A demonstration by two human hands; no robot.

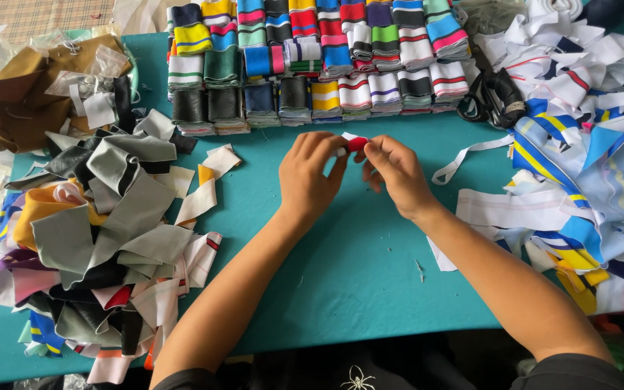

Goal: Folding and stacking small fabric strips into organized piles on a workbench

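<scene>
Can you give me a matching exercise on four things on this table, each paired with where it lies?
Things:
1. folded stacks
2. grey scrap heap
3. blue striped strips
4. red-and-white piece

Places:
A. between the left hand and right hand
B. right side of the table
C. far edge, in rows
D. left side of the table

Pairs: 1-C, 2-D, 3-B, 4-A
</scene>
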